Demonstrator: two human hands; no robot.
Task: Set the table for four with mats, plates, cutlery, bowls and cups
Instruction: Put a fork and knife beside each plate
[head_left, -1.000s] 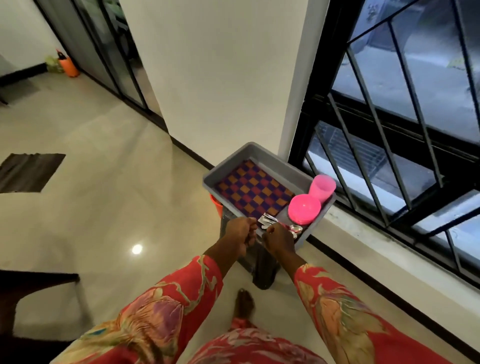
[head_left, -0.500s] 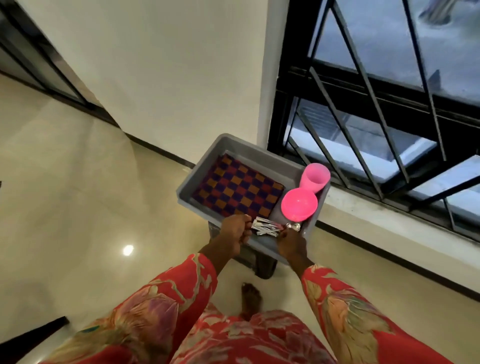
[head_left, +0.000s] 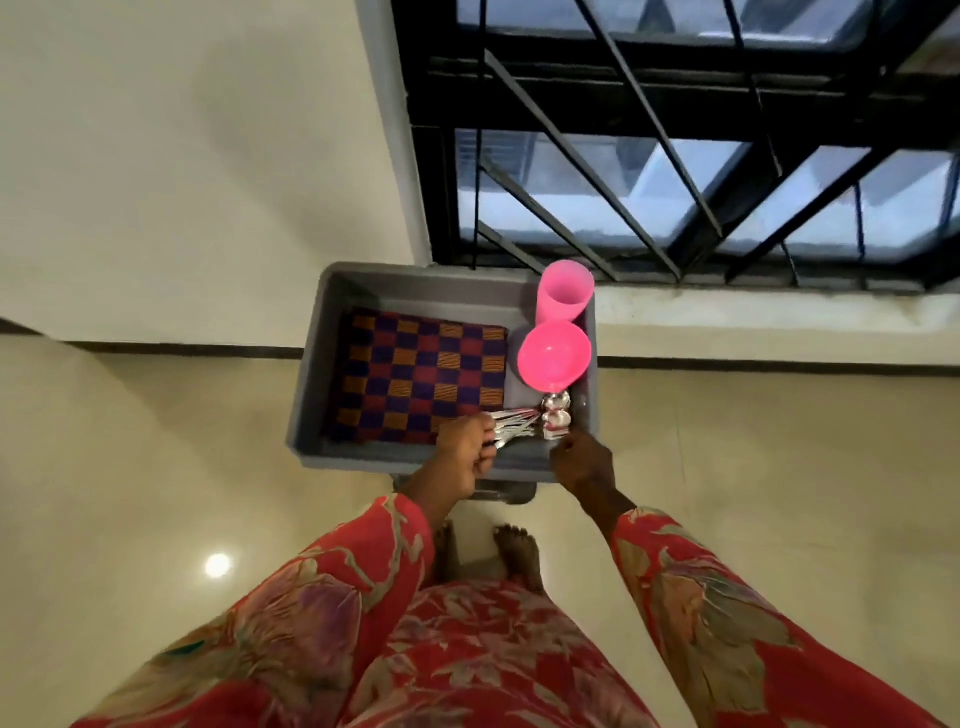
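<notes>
Floor (head_left: 156, 467) lies open to the left of the grey bin (head_left: 311, 364), whose far rim sits against the wall and barred window (head_left: 675, 156). Inside the bin: one checkered mat (head_left: 415, 374), one pink bowl (head_left: 555, 356), one pink cup (head_left: 563, 293) beyond it. The left hand (head_left: 465, 449) grips a bundle of spoons (head_left: 519, 422), count unclear. The right hand (head_left: 582, 460) touches their bowls with curled fingers; whether it grips them cannot be told.
</notes>
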